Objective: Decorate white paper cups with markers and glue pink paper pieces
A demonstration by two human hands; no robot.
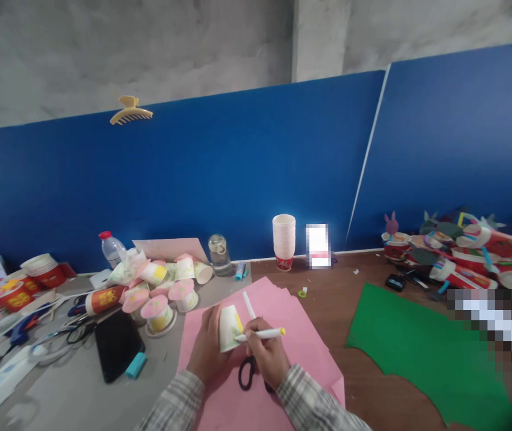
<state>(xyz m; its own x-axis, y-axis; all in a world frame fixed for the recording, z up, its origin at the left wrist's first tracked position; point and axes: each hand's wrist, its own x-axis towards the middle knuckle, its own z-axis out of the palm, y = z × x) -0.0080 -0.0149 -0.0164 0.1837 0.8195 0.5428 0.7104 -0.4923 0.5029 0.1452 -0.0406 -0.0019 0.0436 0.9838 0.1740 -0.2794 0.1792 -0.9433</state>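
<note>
While the left hand steadies a cup, the right hand works a pen against its side. Step in hand, as I read it: colouring the cup wall. Yellow and faint green marks show on it. Next move calls for a firm cup and light tip pressure; probably a small turn to reach bare wall.

Left hand: half closed, curled round the cup's left side, some fingers hidden behind it. Right hand: closed in a writing pinch on the pen, yellow end pointing right, tip at the cup's right side.

Cup is tilted, held over pink paper. Scissors lie under and beside the right hand, blades hidden. A white stick, maybe a second pen, is just beyond the cup.

Left of the paper: black phone, turquoise block. Right: green sheet.

Farther back, pink-topped cups cluster at left, similar yellow-green marks on some. Behind: jar and cup stack, near the blue partition. Yellow hair clip sits at its top edge.
</note>
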